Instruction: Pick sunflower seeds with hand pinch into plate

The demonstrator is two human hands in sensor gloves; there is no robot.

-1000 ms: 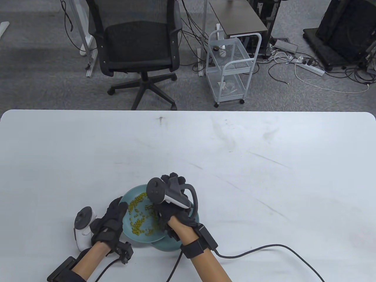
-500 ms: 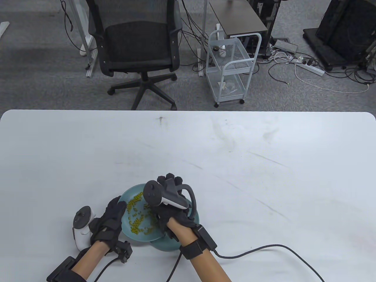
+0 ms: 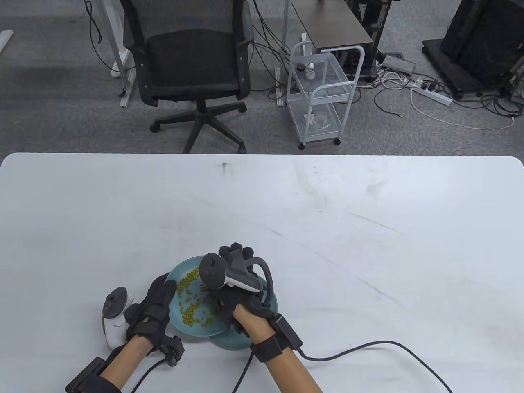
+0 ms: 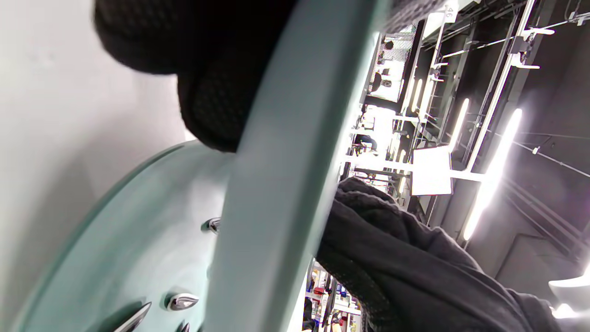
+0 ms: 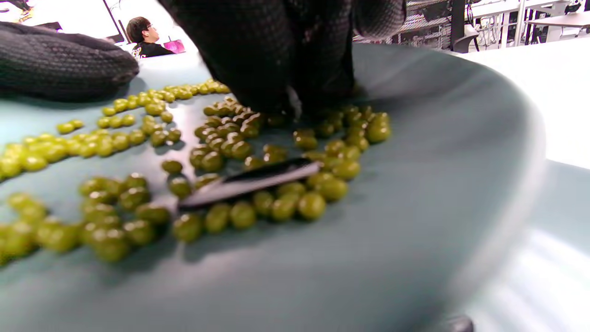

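Note:
A teal plate (image 3: 179, 269) holding many green beans (image 3: 188, 305) sits tilted over a second teal plate (image 3: 241, 340). My left hand (image 3: 163, 287) grips the upper plate's left rim (image 4: 286, 161). The left wrist view shows the lower plate (image 4: 138, 240) with a few striped sunflower seeds (image 4: 182, 300) on it. My right hand (image 3: 213, 292) reaches into the upper plate (image 5: 438, 152). Its fingertips (image 5: 295, 103) are pinched together among the beans (image 5: 281, 203), with a pale sliver like a seed between them. Another sunflower seed (image 5: 249, 182) lies flat among the beans.
The white table (image 3: 327, 229) stretches far and right of the plates. A black cable (image 3: 368, 346) runs from my right wrist across the table. An office chair (image 3: 192, 61) and a white wire cart (image 3: 319, 94) stand beyond the far edge.
My right hand has shifted slightly left and nearer over the upper plate, with its fingers down in the beans. My left hand has stayed on the rim.

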